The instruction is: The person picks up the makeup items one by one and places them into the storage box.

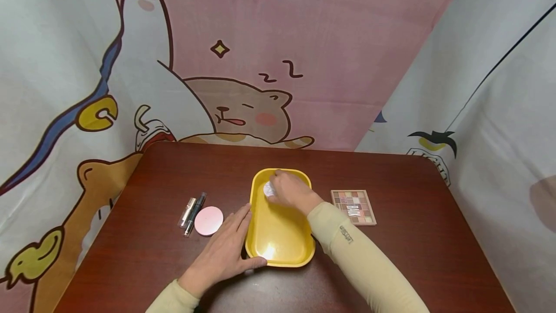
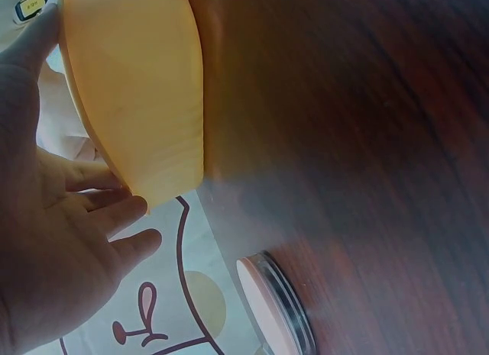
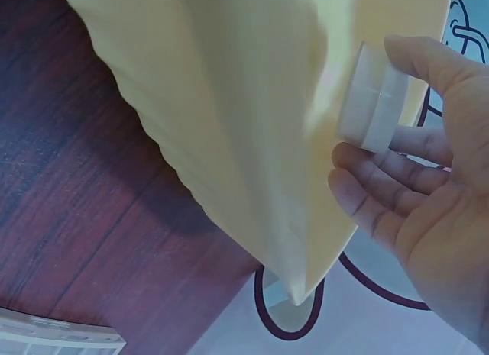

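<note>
A yellow tray [image 1: 278,240] lies on the table. My right hand [image 1: 288,188] reaches over its far part, pinching a small round white jar [image 3: 373,99] between thumb and fingers. The right wrist view shows the jar standing on its edge, close to the tray's inner surface. My left hand [image 1: 226,245] rests at the tray's near-left corner, thumb along the near rim and fingers stretched against the left side. In the left wrist view, the left fingertips touch the tray's rim. Just left of that hand is a round pink compact [image 1: 209,220].
Beyond the compact, a black tube [image 1: 195,214] and a pinkish lipstick-like tube [image 1: 187,210] lie side by side. An eyeshadow palette [image 1: 354,207] lies right of the tray, near the right sleeve. The brown table [image 1: 404,197] ends at a patterned cloth backdrop.
</note>
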### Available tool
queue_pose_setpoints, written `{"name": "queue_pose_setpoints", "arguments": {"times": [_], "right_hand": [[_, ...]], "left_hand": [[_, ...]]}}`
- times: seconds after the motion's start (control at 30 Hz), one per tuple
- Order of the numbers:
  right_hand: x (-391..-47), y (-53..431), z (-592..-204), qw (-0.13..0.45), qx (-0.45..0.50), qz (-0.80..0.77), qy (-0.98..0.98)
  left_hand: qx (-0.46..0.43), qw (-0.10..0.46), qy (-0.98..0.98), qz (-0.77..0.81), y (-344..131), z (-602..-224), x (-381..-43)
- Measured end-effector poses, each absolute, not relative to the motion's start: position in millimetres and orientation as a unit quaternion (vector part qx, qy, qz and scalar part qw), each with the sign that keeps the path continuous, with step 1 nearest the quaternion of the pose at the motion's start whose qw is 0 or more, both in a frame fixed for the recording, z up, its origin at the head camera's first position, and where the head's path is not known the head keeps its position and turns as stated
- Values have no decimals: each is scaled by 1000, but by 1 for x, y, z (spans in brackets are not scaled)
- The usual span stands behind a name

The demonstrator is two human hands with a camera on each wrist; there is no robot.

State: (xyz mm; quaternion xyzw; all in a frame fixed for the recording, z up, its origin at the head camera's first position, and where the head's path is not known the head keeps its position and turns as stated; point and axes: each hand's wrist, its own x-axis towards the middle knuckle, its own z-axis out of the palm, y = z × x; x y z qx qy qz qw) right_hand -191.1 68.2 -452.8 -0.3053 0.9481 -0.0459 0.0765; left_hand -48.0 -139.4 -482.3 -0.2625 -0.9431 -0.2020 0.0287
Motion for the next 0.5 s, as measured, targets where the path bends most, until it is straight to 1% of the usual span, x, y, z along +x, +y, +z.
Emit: {"name": "queue_pose_setpoints", "arguments": {"times": [0.5], "right_hand": [[-194, 58, -446, 124, -295, -45, 946]], "left_hand": [[-261, 16, -942, -211, -140, -482, -48]]}}
